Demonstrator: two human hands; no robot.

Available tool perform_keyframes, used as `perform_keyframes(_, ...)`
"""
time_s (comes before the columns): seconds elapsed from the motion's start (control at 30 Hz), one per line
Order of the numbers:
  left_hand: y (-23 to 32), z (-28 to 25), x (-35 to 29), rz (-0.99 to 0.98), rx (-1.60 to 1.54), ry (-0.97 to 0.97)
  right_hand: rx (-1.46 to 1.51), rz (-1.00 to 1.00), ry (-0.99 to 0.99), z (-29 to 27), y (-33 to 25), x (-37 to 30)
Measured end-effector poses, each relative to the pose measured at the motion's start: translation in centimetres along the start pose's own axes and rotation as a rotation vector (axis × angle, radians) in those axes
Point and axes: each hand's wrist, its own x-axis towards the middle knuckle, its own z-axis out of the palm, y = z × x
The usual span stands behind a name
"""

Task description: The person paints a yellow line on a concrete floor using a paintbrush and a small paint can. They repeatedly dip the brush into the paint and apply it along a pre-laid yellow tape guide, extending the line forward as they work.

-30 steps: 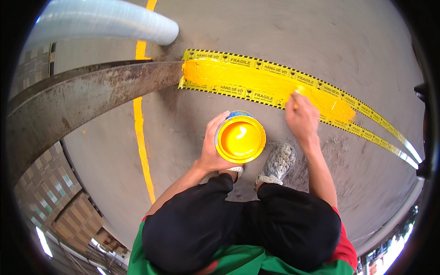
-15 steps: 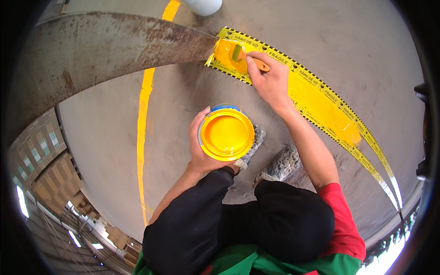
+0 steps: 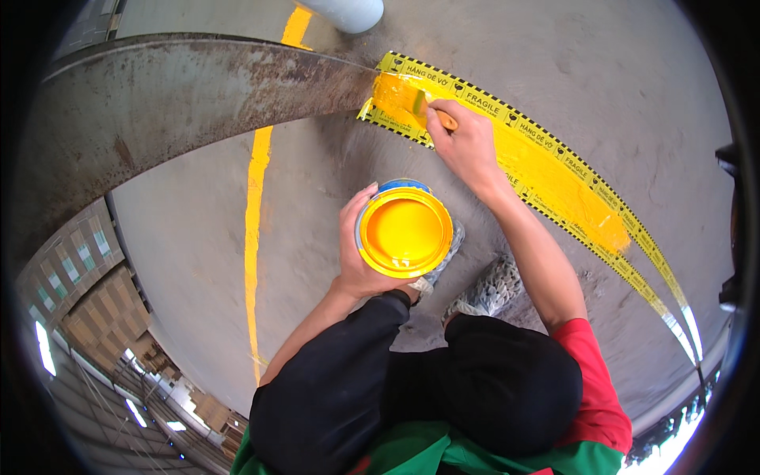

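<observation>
I see one paint can (image 3: pixel 404 231) gripped in my left hand (image 3: pixel 358 252), above two shoes (image 3: pixel 491 289). My right hand (image 3: pixel 469 146) is closed round one brush (image 3: pixel 431 111) on the taped stripe (image 3: pixel 546 178).

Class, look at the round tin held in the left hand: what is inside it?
The tin in the left hand is filled with glossy yellow paint across its whole opening. The paint covers the tin's bottom, so its depth cannot be seen.
</observation>
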Motion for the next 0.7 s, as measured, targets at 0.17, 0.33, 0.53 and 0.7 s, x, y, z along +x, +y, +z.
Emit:
perform_keyframes(0.17,-0.3,1.1,0.5,0.03,-0.038,-0.01,-0.102,0.049,0.094,-4.8,1.3,-3.5)
perform_keyframes(0.33,-0.2,4.8,2.9,0.122,-0.229,-0.078,0.372,0.378,0.371,-16.5,0.8,-9.9)
perform_keyframes(0.53,3.8,9.1,9.9,0.392,-0.205,-0.261,0.482,0.12,0.548,-28.0,-9.7,-13.0)
perform_keyframes(0.7,9.9,12.3,14.9,0.583,-0.36,-0.436,0.279,0.119,0.446,-31.2,-19.3,-14.5)
